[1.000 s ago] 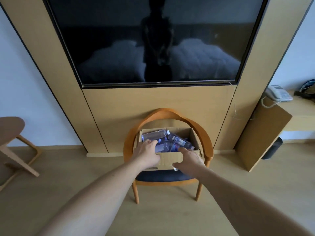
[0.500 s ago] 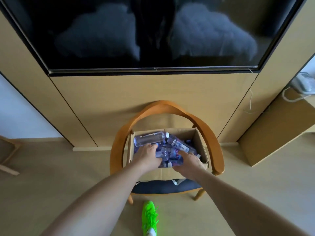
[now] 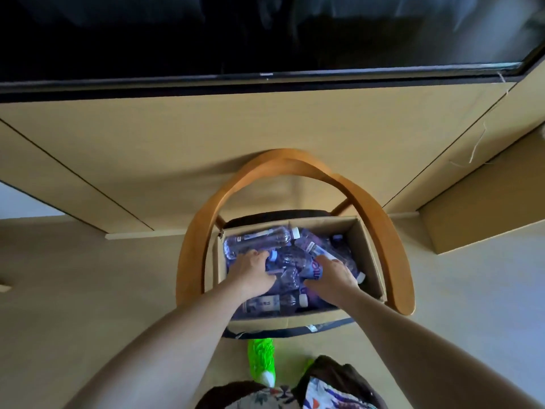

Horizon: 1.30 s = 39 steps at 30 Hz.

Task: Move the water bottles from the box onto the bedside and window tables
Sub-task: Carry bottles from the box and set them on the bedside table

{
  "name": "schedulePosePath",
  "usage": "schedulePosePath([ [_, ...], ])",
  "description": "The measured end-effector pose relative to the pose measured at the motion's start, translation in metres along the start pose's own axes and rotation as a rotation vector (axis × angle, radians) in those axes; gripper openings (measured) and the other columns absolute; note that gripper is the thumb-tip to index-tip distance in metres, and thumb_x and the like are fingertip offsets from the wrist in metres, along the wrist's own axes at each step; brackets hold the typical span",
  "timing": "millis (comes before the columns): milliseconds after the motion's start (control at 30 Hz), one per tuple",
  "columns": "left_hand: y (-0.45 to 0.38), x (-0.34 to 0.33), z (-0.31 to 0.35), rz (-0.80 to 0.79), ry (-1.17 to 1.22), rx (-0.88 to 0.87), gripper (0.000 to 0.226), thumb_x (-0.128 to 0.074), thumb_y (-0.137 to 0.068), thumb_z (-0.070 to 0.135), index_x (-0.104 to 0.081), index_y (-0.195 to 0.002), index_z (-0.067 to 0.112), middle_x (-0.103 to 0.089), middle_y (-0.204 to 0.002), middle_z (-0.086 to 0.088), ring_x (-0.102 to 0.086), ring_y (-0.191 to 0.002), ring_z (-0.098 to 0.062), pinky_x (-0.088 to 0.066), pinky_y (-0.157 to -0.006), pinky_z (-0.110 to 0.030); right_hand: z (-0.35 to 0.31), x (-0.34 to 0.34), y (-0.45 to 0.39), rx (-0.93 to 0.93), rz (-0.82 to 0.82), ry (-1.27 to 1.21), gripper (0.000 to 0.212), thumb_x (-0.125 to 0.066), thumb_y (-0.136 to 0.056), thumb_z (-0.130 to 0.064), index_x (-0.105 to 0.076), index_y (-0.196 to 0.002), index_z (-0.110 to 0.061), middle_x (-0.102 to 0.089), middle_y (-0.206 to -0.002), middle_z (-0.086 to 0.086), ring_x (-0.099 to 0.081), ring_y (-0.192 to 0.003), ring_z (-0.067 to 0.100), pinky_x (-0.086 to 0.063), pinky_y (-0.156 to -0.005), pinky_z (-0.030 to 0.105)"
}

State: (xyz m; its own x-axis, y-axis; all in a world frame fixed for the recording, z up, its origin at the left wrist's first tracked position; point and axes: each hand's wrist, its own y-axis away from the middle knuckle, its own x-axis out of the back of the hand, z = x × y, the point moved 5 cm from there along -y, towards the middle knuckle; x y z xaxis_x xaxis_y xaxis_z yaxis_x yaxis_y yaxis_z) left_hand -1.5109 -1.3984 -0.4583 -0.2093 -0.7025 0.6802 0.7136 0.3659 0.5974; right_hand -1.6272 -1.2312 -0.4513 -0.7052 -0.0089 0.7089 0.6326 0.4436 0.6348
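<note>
Reaching into the pile, left hand curling its fingers over a clear plastic water bottle with a pale cap, right hand wrapping around a second clear labelled bottle just beside it. Lying on their sides in a loose heap inside the open brown cardboard box, long axes running mostly left to right or on a diagonal, directly beneath both palms. Sitting on the dark seat of a curved wooden armchair, box equally near both hands; probably calling for a straight upward lift to clear the walls.
</note>
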Motion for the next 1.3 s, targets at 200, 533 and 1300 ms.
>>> schedulePosePath([
  [200,-0.034,-0.025,-0.012,-0.066,0.016,0.111,0.074,-0.068,-0.087,0.031,-0.039,-0.154,0.018,-0.044,-0.156,-0.005,-0.042,-0.141,-0.025,-0.039,-0.113,-0.039,0.014,-0.002,-0.051,-0.055,-0.018,-0.008,0.058,-0.068,-0.086,-0.045,-0.051,-0.138,-0.025,-0.06,-0.133,0.009,-0.056,-0.122,0.032,-0.05,-0.095,0.04],
  [533,-0.079,-0.083,-0.018,-0.188,-0.034,0.216,0.045,-0.059,-0.075,0.001,-0.056,-0.117,0.017,-0.056,-0.139,-0.005,-0.054,-0.126,-0.026,-0.047,-0.088,-0.031,0.036,-0.018,-0.119,-0.039,0.01,0.233,0.082,-0.075,-0.082,-0.029,-0.027,-0.148,-0.022,-0.044,-0.141,0.014,-0.041,-0.13,0.036,-0.039,-0.104,0.049],
  [1300,-0.08,-0.053,0.002,-0.343,-0.101,0.153,0.065,-0.083,-0.066,0.016,-0.062,-0.128,0.02,-0.064,-0.12,-0.005,-0.064,-0.096,-0.023,-0.057,-0.073,-0.033,0.062,-0.003,-0.117,-0.159,-0.165,-0.03,0.069,-0.074,-0.077,-0.014,-0.038,-0.136,-0.012,-0.06,-0.125,0.016,-0.06,-0.114,0.038,-0.048,-0.079,0.036],
])
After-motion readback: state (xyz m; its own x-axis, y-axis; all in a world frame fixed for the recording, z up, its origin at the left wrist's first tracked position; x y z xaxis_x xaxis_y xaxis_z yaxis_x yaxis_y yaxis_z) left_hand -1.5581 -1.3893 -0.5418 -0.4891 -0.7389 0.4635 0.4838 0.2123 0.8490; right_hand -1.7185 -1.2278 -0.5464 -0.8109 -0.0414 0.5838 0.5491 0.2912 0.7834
